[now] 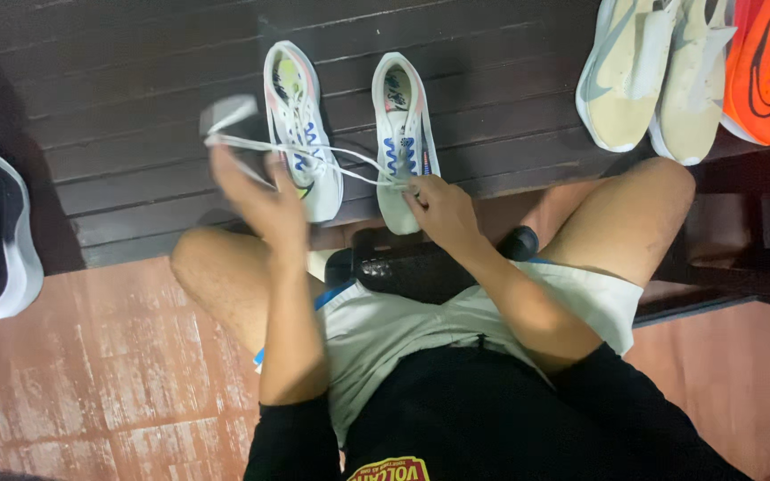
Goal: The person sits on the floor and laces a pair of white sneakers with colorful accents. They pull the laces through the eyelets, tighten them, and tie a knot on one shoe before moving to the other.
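A white flat shoelace (314,153) is pulled taut across two white mesh running shoes with blue markings (349,134)

The lace is gripped high by the closed left hand (256,191) and pinched at the right shoe's eyelets by the right hand (438,209); even tension is judged best kept

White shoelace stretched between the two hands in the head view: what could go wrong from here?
1. The white shoelace is pulled taut from the right white sneaker with blue lacing by the blurred left hand; a hard tug might drag that shoe off the dark wooden step.
2. The lace crosses over the left white sneaker and could snag it.
3. The right hand pins only the toe end, so its hold may slip.
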